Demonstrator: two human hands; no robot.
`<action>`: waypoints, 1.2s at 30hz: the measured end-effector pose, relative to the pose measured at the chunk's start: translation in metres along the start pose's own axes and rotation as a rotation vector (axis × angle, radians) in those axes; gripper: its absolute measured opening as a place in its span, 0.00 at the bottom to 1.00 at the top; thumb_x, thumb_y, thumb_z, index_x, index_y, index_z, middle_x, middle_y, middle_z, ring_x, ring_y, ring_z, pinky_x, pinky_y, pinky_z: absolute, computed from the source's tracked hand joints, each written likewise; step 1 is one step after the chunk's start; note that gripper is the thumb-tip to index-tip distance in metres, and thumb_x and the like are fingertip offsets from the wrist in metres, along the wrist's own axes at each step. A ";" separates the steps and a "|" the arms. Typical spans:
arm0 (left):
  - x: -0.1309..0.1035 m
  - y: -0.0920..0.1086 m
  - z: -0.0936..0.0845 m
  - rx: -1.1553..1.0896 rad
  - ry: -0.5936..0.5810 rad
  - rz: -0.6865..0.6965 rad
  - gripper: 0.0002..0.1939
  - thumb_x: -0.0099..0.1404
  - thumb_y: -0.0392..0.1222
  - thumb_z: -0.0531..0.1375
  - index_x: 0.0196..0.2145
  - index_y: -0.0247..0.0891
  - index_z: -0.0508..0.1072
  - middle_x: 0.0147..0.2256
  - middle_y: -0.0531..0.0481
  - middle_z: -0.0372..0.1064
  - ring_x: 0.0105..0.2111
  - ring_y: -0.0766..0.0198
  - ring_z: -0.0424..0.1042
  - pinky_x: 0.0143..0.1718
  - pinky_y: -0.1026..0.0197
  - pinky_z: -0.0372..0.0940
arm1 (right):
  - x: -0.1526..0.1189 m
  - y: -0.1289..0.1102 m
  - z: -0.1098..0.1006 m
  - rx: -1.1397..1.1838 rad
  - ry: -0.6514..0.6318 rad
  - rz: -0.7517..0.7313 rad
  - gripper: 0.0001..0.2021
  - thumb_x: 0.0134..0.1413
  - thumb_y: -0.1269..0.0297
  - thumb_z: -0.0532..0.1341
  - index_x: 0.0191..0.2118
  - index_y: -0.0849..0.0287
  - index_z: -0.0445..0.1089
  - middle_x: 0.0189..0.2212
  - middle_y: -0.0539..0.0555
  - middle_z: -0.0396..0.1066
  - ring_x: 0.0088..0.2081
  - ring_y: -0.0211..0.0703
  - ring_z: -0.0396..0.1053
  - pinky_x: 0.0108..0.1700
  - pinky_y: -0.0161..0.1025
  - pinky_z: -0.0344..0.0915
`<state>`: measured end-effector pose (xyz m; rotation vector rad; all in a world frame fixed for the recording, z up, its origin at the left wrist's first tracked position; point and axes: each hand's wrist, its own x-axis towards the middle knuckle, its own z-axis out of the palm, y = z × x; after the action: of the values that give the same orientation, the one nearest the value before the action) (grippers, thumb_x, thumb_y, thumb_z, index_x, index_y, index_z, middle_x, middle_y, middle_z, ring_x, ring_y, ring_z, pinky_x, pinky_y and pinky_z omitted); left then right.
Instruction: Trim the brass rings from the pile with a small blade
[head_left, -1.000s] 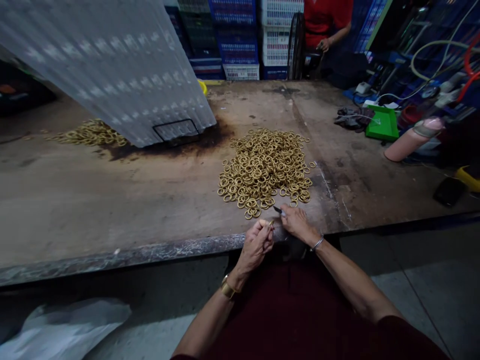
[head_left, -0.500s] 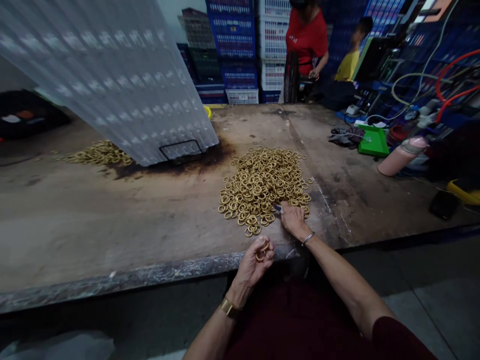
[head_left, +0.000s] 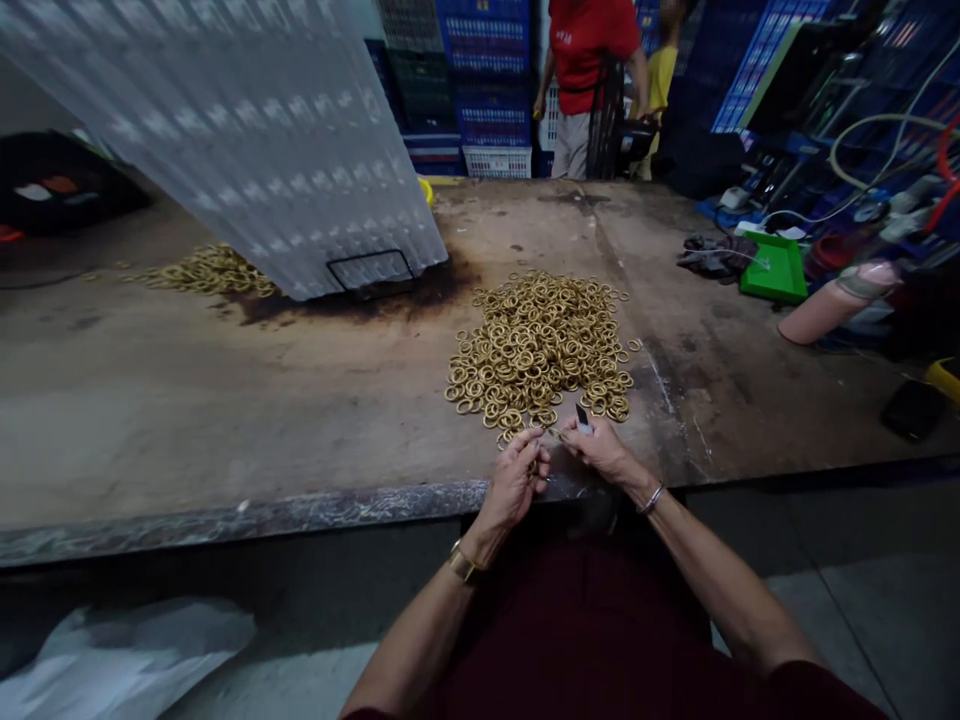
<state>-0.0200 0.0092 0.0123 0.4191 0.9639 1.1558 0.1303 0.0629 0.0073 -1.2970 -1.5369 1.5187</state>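
Observation:
A heap of gold-coloured metal rings [head_left: 540,340] lies on the worn table, just beyond my hands. My left hand [head_left: 514,482] is closed on a few of these rings, mostly hidden by the curled fingers. Close beside it, my right hand [head_left: 602,450] pinches a single ring [head_left: 555,433] by its edge, between the two hands. The same hand also grips a small knife [head_left: 583,418], its dark blade pointing up and away from the fingers. Both hands are over the front edge of the table, at the near side of the heap.
A tall, tilted stack of translucent ribbed sheets [head_left: 300,150] stands on the table at left, with more rings [head_left: 210,270] behind it. To the right are a green tray [head_left: 774,268] and a pink bottle [head_left: 836,302]. Two people stand beyond the table near stacked crates [head_left: 491,120].
My right hand has drawn back from the heap with a ring and come up to my left hand. My left hand has closed further over its rings. The view has shifted slightly.

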 end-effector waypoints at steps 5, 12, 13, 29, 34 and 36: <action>0.003 -0.005 0.001 0.026 -0.030 0.025 0.23 0.47 0.52 0.68 0.36 0.36 0.67 0.21 0.58 0.61 0.15 0.77 0.54 0.14 0.73 0.45 | -0.010 -0.003 0.005 0.329 -0.149 0.086 0.16 0.41 0.51 0.62 0.28 0.58 0.60 0.14 0.40 0.54 0.15 0.26 0.45 0.16 0.28 0.42; 0.004 -0.011 -0.006 0.395 0.046 0.206 0.20 0.52 0.56 0.63 0.25 0.36 0.66 0.18 0.59 0.55 0.16 0.76 0.51 0.16 0.71 0.46 | -0.006 0.006 0.016 0.136 -0.055 0.152 0.15 0.45 0.50 0.58 0.26 0.58 0.59 0.15 0.42 0.59 0.14 0.27 0.48 0.16 0.28 0.44; 0.006 -0.013 -0.007 0.423 0.040 0.222 0.21 0.52 0.57 0.63 0.24 0.36 0.66 0.18 0.59 0.55 0.16 0.76 0.51 0.16 0.71 0.46 | -0.003 0.008 0.017 0.084 -0.021 0.153 0.14 0.45 0.51 0.58 0.26 0.58 0.60 0.15 0.42 0.58 0.14 0.27 0.49 0.16 0.28 0.45; 0.010 -0.012 0.000 0.214 -0.085 0.090 0.24 0.51 0.60 0.63 0.25 0.37 0.60 0.19 0.60 0.58 0.14 0.78 0.49 0.14 0.72 0.43 | 0.003 0.000 0.020 0.195 0.004 0.076 0.15 0.43 0.51 0.58 0.27 0.57 0.59 0.16 0.41 0.56 0.16 0.28 0.48 0.18 0.29 0.45; 0.000 -0.003 0.009 0.160 -0.079 0.078 0.23 0.49 0.58 0.64 0.26 0.37 0.59 0.19 0.60 0.59 0.13 0.78 0.49 0.14 0.72 0.44 | 0.001 -0.007 0.014 0.075 0.069 0.036 0.11 0.46 0.55 0.55 0.26 0.58 0.61 0.15 0.43 0.56 0.17 0.30 0.50 0.20 0.30 0.49; -0.003 0.000 0.012 0.142 -0.078 0.091 0.23 0.49 0.58 0.64 0.27 0.38 0.60 0.19 0.60 0.60 0.14 0.77 0.51 0.15 0.72 0.46 | -0.002 -0.008 0.011 -0.109 0.185 -0.058 0.08 0.47 0.60 0.55 0.25 0.59 0.63 0.16 0.44 0.58 0.19 0.31 0.53 0.23 0.30 0.52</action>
<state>-0.0108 0.0089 0.0205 0.6237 0.9698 1.1484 0.1188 0.0586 0.0138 -1.3997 -1.5414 1.2568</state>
